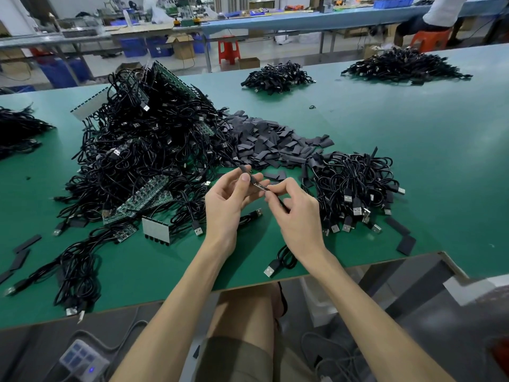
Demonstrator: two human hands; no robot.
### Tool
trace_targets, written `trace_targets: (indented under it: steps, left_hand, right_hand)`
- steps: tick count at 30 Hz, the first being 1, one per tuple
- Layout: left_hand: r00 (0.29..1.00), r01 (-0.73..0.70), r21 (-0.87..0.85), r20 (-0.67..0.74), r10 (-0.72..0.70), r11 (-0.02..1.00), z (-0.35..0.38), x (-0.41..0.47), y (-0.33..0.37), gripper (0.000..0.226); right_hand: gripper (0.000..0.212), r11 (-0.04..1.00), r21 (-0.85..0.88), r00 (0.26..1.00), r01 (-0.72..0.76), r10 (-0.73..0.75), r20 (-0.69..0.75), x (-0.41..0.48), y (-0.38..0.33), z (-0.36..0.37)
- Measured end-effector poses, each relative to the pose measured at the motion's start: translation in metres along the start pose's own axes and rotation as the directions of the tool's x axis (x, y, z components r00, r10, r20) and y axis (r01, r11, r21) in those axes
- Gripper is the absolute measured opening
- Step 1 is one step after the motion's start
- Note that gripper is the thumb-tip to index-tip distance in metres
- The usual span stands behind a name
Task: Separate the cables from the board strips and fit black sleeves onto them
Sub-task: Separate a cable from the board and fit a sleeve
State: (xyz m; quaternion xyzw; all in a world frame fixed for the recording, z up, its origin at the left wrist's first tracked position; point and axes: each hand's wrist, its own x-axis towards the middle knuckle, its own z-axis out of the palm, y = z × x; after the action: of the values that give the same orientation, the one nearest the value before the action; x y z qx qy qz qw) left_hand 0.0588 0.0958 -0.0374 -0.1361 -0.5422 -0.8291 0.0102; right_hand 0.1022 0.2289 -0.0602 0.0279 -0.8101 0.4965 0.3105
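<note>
Left hand (234, 194), frame centre: thumb and fingers pinch one cable (242, 169) where it meets its small board tip (260, 185).
Right hand (294, 210): fingertips pinch the far end of that board tip. A dark strip runs under the fingers; sleeve or cable, cannot tell.

Handling, judged:
- Cable: light, limp and prone to tangling.
- Board tip: stiff and thin, likely snappable. Grip close to the joint, not the wire.

Sleeve pile (270, 144), above the hands: flat, soft, featherweight pieces.
Cable heap (143, 150), centre left: cables still on the green board strips (146, 197).
Loose cable pile (355, 188), right of the hands.
Worktop (385, 128): smooth green mat with further cable piles at the upper right.
Room: workshop benches, blue bins and red stools across the top.
</note>
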Motion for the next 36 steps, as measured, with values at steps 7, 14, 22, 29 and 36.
trace_targets:
  steps: [7,14,22,29,36]
  left_hand:
    - [0.999,-0.041,0.037,0.030,0.040,0.998,0.003,-0.003,0.005,0.030]
    - [0.995,-0.071,0.166,0.085,0.058,0.984,0.005,-0.007,0.004,0.028]
    - [0.994,-0.046,0.204,0.111,0.024,0.978,0.003,-0.005,0.001,0.029]
    - [0.996,-0.028,0.189,0.086,0.012,0.982,0.002,-0.005,0.000,0.029]
    - [0.999,0.011,0.156,0.047,-0.019,0.988,0.001,-0.003,-0.002,0.030]
  right_hand:
    - [0.013,0.999,0.029,1.000,-0.017,0.017,0.002,0.000,0.001,0.000]
    - [0.010,0.999,0.031,1.000,-0.028,0.028,0.001,-0.002,-0.005,-0.001]
    - [0.016,0.960,0.244,0.990,-0.140,0.142,0.010,0.002,-0.011,-0.004]
    - [0.031,0.992,0.111,0.998,-0.055,0.058,-0.020,0.000,-0.011,-0.003]
    - [0.013,0.996,0.072,0.998,-0.059,0.059,-0.002,0.001,-0.007,-0.003]
